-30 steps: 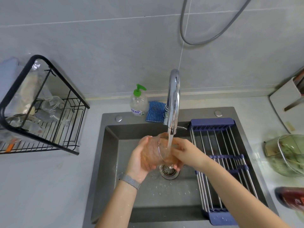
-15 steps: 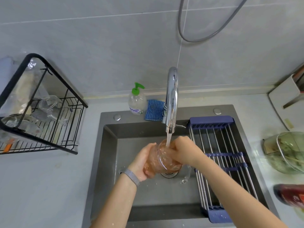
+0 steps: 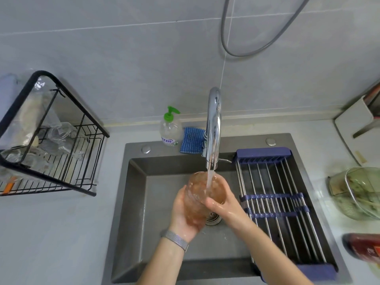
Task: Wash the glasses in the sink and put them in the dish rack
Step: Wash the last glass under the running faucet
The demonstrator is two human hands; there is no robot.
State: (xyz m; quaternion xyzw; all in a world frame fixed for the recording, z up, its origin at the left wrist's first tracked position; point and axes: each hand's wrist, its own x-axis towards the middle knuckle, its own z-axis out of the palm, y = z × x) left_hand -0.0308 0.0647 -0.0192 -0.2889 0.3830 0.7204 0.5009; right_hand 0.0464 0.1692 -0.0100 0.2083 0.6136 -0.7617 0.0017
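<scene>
An amber textured glass [image 3: 196,197] is held over the dark grey sink [image 3: 131,202], tilted with its mouth up toward the chrome faucet [image 3: 213,128]. Water runs from the spout into the glass. My left hand [image 3: 182,215] cups the glass from below and the left side. My right hand [image 3: 223,204] grips its rim and right side, fingers partly inside. The black wire dish rack [image 3: 51,153] stands on the counter at the left, with clear glasses [image 3: 61,132] lying in it.
A blue-framed roll-up drying grid [image 3: 275,204] covers the sink's right part. A soap bottle with a green pump [image 3: 170,128] and a blue sponge [image 3: 192,140] sit behind the sink. A glass bowl with a strainer [image 3: 357,192] and a red item [image 3: 364,248] lie on the right counter.
Both hands have turned the glass from lying sideways under the stream to mouth-up, so the water now falls into it. The glass sits slightly lower and more to the left hand.
</scene>
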